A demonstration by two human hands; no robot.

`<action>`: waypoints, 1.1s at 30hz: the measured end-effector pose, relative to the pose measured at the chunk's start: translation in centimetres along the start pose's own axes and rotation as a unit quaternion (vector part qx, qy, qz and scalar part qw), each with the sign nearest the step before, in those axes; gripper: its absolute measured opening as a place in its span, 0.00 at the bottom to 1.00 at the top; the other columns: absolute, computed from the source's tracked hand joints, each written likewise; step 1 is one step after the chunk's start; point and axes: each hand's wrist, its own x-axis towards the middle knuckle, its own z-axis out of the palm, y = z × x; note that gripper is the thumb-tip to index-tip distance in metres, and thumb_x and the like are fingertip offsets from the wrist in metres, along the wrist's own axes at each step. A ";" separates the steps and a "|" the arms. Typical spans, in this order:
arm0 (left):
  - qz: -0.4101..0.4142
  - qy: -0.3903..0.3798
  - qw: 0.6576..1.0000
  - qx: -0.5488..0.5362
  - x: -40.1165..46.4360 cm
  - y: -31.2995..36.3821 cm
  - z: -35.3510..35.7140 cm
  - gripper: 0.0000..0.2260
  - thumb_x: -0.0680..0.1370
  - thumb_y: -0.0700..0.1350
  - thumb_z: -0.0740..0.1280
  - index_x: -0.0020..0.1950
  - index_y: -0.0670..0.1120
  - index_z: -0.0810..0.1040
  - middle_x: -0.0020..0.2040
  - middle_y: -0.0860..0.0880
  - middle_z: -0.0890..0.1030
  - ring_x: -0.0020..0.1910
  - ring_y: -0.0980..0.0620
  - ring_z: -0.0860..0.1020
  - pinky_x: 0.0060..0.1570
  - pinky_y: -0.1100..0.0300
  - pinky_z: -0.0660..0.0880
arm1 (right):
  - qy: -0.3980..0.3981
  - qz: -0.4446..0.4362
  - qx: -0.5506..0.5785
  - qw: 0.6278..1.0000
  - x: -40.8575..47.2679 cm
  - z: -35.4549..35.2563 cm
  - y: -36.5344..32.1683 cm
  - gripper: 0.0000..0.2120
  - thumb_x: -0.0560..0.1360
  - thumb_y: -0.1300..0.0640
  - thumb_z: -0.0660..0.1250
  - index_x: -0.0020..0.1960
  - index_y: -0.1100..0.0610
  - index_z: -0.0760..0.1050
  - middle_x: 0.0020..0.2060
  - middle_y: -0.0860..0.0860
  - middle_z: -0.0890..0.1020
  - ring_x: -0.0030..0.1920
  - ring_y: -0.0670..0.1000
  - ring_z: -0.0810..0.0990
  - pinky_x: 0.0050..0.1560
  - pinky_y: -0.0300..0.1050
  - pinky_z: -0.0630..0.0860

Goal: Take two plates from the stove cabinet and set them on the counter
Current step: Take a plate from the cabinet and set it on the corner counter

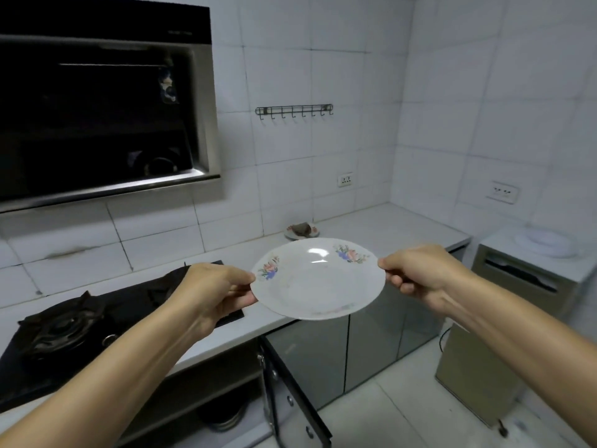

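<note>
A white plate [318,279] with flower prints is held level above the front edge of the white counter [387,231]. My left hand [210,289] pinches its left rim and my right hand [420,273] pinches its right rim. Below the gas stove [80,321] the cabinet door [290,392] stands open, and a stack of dishes [223,418] shows on the cabinet's lower shelf.
A small dish with something brown [302,230] sits at the back of the counter. A range hood [97,108] hangs over the stove. A low unit with a white plate [546,244] on top stands at the right. A hook rail [294,109] is on the wall.
</note>
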 end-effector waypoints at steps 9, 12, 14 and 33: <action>-0.025 -0.043 0.999 0.022 3.9 -2.2 11.8 0.03 0.74 0.29 0.68 0.43 0.29 0.80 0.36 0.37 0.86 0.34 0.44 0.85 0.26 0.62 0.80 | 0.056 0.029 0.008 0.998 4.6 -10.3 2.6 0.03 0.70 0.69 0.67 0.40 0.69 0.79 0.22 0.55 0.74 0.19 0.46 0.67 0.16 0.35 0.61; -0.026 -0.063 0.997 0.029 5.6 -2.7 15.0 0.03 0.73 0.29 0.67 0.41 0.29 0.80 0.34 0.37 0.85 0.30 0.45 0.85 0.25 0.62 0.79 | 0.074 0.040 0.015 0.996 6.3 -12.8 3.5 0.05 0.70 0.68 0.68 0.36 0.67 0.79 0.21 0.54 0.74 0.19 0.47 0.67 0.16 0.36 0.61; -0.026 -0.076 0.996 0.035 7.0 -3.0 16.8 0.04 0.73 0.28 0.67 0.39 0.29 0.80 0.32 0.38 0.85 0.27 0.47 0.84 0.24 0.63 0.79 | 0.089 0.040 0.015 0.995 7.6 -14.1 3.8 0.07 0.70 0.68 0.68 0.32 0.65 0.78 0.20 0.54 0.74 0.18 0.47 0.67 0.16 0.36 0.61; -0.023 -0.148 0.986 0.068 22.4 -2.1 30.6 0.04 0.72 0.29 0.68 0.38 0.31 0.81 0.33 0.38 0.85 0.28 0.47 0.84 0.26 0.62 0.79 | 0.185 0.040 0.032 0.981 21.5 -21.8 3.3 0.06 0.70 0.68 0.68 0.34 0.67 0.79 0.20 0.54 0.75 0.20 0.47 0.67 0.16 0.35 0.61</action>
